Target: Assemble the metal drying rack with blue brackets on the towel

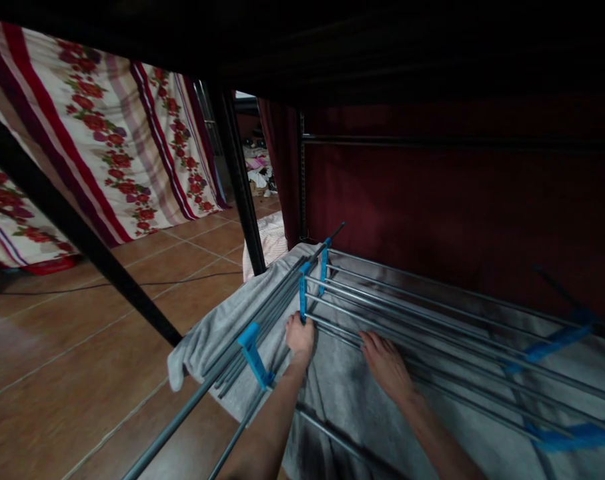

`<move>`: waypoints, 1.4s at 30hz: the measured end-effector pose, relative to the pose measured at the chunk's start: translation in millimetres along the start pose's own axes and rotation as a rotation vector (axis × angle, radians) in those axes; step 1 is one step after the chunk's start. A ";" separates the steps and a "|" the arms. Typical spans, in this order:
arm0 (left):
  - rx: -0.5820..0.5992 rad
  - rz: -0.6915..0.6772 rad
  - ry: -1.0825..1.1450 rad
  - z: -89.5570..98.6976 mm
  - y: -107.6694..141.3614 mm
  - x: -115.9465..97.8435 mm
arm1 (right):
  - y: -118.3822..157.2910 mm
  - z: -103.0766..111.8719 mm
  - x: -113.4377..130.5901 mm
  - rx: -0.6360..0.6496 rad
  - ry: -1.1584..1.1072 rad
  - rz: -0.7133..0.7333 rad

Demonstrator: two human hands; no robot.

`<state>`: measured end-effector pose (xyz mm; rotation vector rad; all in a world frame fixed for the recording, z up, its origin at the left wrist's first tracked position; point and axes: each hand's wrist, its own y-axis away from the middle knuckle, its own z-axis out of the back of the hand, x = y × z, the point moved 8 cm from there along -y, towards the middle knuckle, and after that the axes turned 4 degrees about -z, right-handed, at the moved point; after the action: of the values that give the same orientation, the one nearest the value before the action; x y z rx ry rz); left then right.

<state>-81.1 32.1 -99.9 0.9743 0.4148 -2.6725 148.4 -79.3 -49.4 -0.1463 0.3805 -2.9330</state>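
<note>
A rack of thin grey metal rods [407, 319] joined by blue plastic brackets lies on a grey blanket [342, 393]. My left hand [300, 335] is closed around the lower end of a blue bracket [303, 293], where the lowest rod meets it. My right hand [385, 363] has its fingers together over the same lower rods, a little further right; its fingertips are partly hidden. Near my left forearm a second blue bracket [255, 357] stands tilted, with rods running through it. Several loose grey rods [275, 300] lie bundled along the blanket's left side.
Black metal posts [242, 180] and a dark shelf overhead frame the space. A dark red cloth [457, 200] hangs behind. To the left, a floral curtain [117, 133] hangs above a brown tiled floor [107, 327] with a cable across it. More blue brackets [582, 433] sit at right.
</note>
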 end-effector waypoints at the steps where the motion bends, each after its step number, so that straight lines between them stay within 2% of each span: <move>1: -0.003 -0.001 -0.005 -0.4 0.2 -0.3 | -10.4 -2.1 8.2 0.043 0.003 0.016; 6: -0.016 -0.011 -0.034 -2.0 2.0 -1.7 | -48.6 -15.5 38.8 0.196 0.003 0.057; 14: -0.023 -0.031 -0.058 -0.6 5.5 -5.2 | -56.8 -31.1 35.1 0.282 -0.019 0.063; 21: -0.010 -0.006 -0.077 -1.4 5.0 -7.1 | -65.7 -16.0 43.6 0.264 -0.098 0.008; 28: 0.008 -0.035 -0.094 -2.9 6.8 -6.3 | -115.7 -16.3 95.8 0.266 -0.245 0.013; 32: 0.011 -0.053 -0.104 -4.8 7.5 -4.3 | -127.9 -22.8 115.0 0.244 -0.218 0.011; 37: 0.010 -0.064 -0.105 -10.2 7.1 -1.4 | -126.1 -27.3 118.6 0.232 -0.156 0.032; 42: 0.001 -0.056 -0.101 -11.8 7.7 -0.2 | -128.7 -22.5 118.0 0.224 -0.143 0.089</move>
<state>-71.4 29.2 -109.7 0.8350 0.4258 -2.7579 9.0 26.1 -28.7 -0.2974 0.0351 -2.8298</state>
